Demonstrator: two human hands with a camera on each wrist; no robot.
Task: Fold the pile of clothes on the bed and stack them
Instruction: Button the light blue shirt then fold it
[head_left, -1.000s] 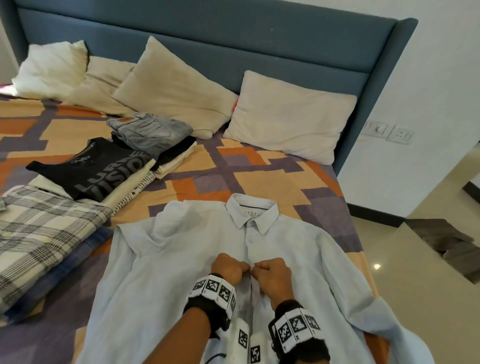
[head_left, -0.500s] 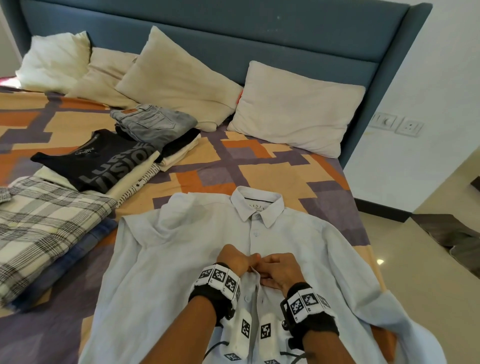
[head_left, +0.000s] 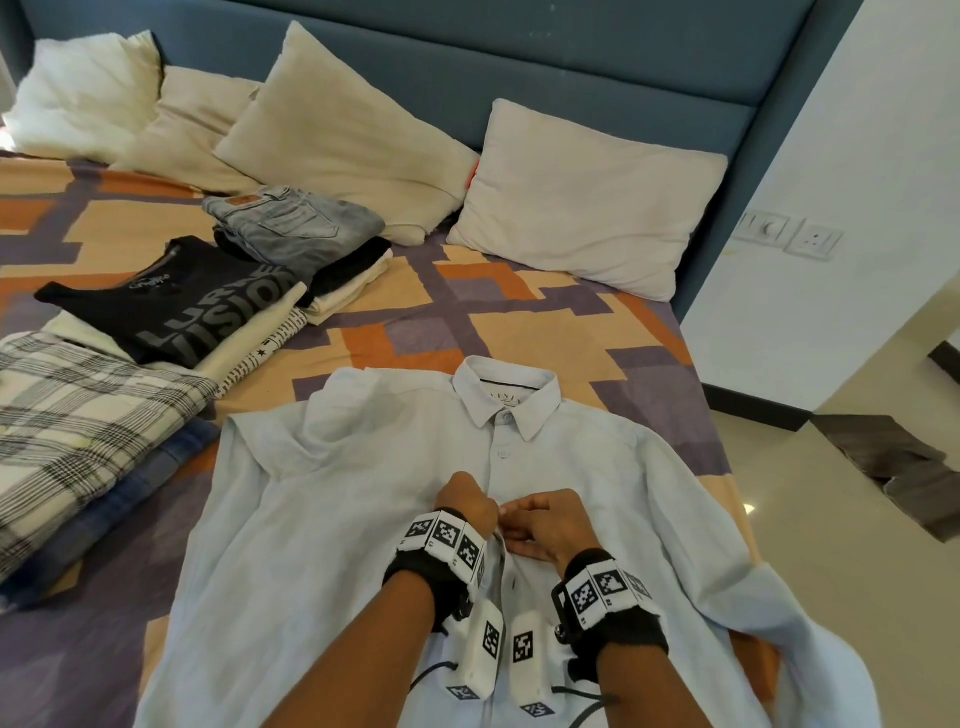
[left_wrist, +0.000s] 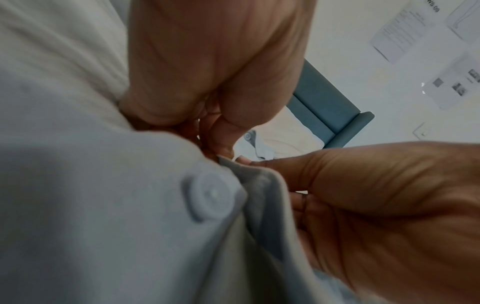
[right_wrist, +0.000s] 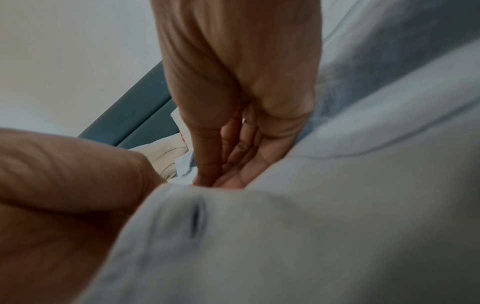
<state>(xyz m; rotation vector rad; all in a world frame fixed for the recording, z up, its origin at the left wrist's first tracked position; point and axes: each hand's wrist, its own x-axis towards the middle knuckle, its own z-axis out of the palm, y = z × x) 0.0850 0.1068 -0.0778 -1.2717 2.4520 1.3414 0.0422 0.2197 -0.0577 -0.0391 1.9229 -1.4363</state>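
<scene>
A light blue shirt (head_left: 332, 519) lies spread face up on the bed, its collar (head_left: 506, 397) pointing away from me. Both hands meet at its front opening, mid chest. My left hand (head_left: 491, 512) pinches the button side edge, and in the left wrist view (left_wrist: 218, 152) a loose button (left_wrist: 213, 195) shows just below its fingers. My right hand (head_left: 514, 519) pinches the buttonhole side edge. In the right wrist view (right_wrist: 207, 181) an empty buttonhole (right_wrist: 197, 216) shows near it. The upper buttons look fastened.
Folded grey jeans (head_left: 296, 228) top a stack at the back left. A black printed T-shirt (head_left: 182, 296) and a plaid shirt (head_left: 78, 415) lie on the left. Pillows (head_left: 582, 208) lean on the blue headboard. The bed's right edge drops to a tiled floor with a dark cloth (head_left: 909, 478).
Both hands stay together at the same spot on the shirt front. Only the fingers have shifted a little, and the head view has tipped slightly.
</scene>
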